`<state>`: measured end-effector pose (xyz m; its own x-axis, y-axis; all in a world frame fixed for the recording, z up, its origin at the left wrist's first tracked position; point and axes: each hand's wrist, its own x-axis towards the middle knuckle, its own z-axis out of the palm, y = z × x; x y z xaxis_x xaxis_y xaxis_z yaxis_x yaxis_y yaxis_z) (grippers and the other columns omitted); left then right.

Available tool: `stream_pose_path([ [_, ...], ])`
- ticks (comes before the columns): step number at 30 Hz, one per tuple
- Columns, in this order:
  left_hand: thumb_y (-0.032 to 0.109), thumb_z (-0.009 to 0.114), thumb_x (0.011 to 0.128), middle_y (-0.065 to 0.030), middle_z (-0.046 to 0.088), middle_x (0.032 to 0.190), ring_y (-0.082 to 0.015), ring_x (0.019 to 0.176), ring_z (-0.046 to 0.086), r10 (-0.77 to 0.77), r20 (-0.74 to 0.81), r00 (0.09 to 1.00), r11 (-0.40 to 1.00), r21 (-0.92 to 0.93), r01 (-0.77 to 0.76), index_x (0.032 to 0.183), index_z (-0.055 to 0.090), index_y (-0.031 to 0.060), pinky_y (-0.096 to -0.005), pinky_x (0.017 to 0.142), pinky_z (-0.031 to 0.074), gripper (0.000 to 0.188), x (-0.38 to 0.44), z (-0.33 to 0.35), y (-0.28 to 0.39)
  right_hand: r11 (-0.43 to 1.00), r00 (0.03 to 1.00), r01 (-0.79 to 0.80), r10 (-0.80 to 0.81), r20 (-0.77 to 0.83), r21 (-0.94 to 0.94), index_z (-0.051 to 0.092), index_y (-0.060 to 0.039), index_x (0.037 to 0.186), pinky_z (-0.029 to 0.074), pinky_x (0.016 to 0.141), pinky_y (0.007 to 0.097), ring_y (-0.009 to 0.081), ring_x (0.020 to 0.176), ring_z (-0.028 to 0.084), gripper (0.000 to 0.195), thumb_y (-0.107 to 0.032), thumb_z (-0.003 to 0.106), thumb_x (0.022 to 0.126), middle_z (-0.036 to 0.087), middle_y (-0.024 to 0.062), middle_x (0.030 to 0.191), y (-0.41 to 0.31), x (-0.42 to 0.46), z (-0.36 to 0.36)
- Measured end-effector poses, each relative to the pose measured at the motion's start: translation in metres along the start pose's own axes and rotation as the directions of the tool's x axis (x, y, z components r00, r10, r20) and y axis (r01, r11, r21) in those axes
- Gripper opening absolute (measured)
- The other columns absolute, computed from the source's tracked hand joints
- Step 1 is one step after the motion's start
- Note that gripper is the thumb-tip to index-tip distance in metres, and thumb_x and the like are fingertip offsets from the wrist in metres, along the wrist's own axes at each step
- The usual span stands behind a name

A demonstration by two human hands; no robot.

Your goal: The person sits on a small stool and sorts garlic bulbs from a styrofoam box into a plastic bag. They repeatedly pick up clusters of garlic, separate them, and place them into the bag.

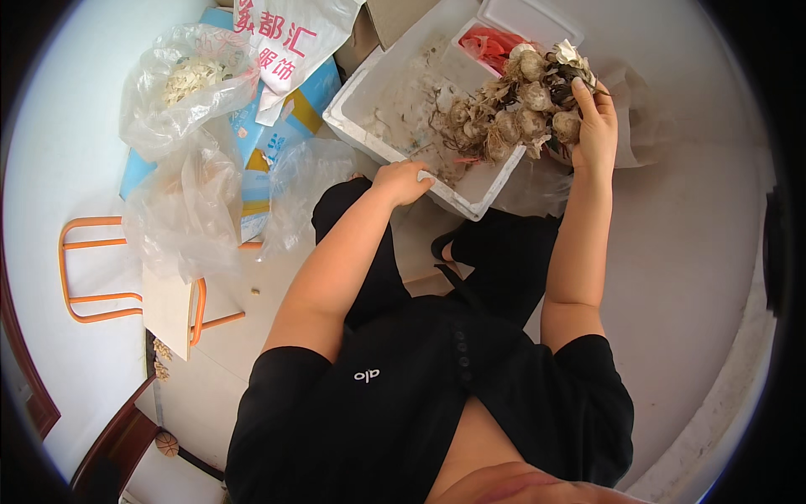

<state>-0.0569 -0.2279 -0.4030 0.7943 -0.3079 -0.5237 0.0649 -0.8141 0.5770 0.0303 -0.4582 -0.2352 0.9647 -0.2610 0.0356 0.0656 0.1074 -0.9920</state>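
Observation:
My right hand [595, 126] holds a bunch of dried garlic bulbs [532, 97] by its right end. The bulbs have roots and dry stalks, and the bunch hangs over the right part of a white foam box [384, 140]. My left hand [403, 183] grips the near rim of that box, fingers curled over the edge. Dirt and dry scraps lie on the box floor. A red plastic bag [488, 45] sits in a smaller white container at the box's far right, partly hidden by the garlic.
Left of the box stand a blue carton [252, 179] and clear plastic bags [189, 195], one holding pale flakes [192, 79]. A printed white bag [289, 44] leans above. An orange-framed chair [167, 309] is at the left. Another plastic bag [630, 126] lies behind my right hand.

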Motion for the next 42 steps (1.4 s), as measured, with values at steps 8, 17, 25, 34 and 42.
stream_pose_path([
  [8,0.041,0.049,0.084,-0.0120,0.056,0.117,-0.0293,0.107,0.052,0.018,-0.025,1.000,0.999,-0.040,-0.019,0.120,0.052,0.0123,-0.0386,0.089,0.042,0.046,-0.004,-0.002,-0.006,0.999,0.999,-0.024,0.025,-0.029,0.038,0.055,-0.0037,0.092,0.050,0.065,0.0276,0.0120,0.077,0.058,0.022,-0.017,0.067,0.080,0.060,0.0028,0.085,0.019,0.032,0.013],
  [17,0.040,0.050,0.083,-0.0129,0.056,0.115,-0.0286,0.106,0.053,0.013,-0.024,1.000,0.999,-0.044,-0.014,0.119,0.053,0.0109,-0.0375,0.088,0.043,0.046,0.002,0.003,-0.007,0.994,0.997,-0.072,0.072,0.002,0.077,0.055,-0.0054,0.094,0.050,0.068,0.0275,0.0122,0.081,0.057,0.022,-0.018,0.067,0.080,0.060,0.0024,0.089,0.017,0.042,0.018],
  [25,0.040,0.050,0.083,-0.0129,0.056,0.115,-0.0284,0.105,0.054,0.043,-0.012,0.999,0.997,-0.058,-0.044,0.119,0.053,0.0114,-0.0370,0.088,0.043,0.046,0.006,0.007,-0.005,0.998,0.999,-0.042,0.043,-0.030,0.037,0.056,-0.0031,0.093,0.050,0.067,0.0260,0.0114,0.078,0.058,0.019,-0.015,0.065,0.081,0.061,0.0036,0.088,0.014,0.042,0.013],
  [34,0.041,0.050,0.083,-0.0135,0.057,0.115,-0.0286,0.106,0.053,0.039,-0.008,0.999,0.998,-0.046,-0.039,0.119,0.052,0.0112,-0.0363,0.089,0.042,0.047,0.004,0.005,0.001,0.999,0.980,0.003,0.004,0.197,-0.033,0.058,-0.0046,0.091,0.048,0.066,0.0243,0.0083,0.075,0.057,0.019,-0.020,0.065,0.082,0.061,0.0012,0.087,0.046,0.059,0.042],
  [42,0.040,0.050,0.083,-0.0141,0.056,0.116,-0.0288,0.108,0.052,0.013,0.030,0.999,0.998,-0.068,-0.010,0.118,0.053,0.0101,-0.0368,0.090,0.041,0.046,0.002,-0.001,-0.003,0.943,0.991,-0.134,0.126,0.045,0.306,0.053,-0.0067,0.107,0.051,0.067,0.0328,0.0181,0.078,0.059,0.026,-0.017,0.060,0.084,0.060,0.0041,0.090,0.040,0.075,0.070],
])
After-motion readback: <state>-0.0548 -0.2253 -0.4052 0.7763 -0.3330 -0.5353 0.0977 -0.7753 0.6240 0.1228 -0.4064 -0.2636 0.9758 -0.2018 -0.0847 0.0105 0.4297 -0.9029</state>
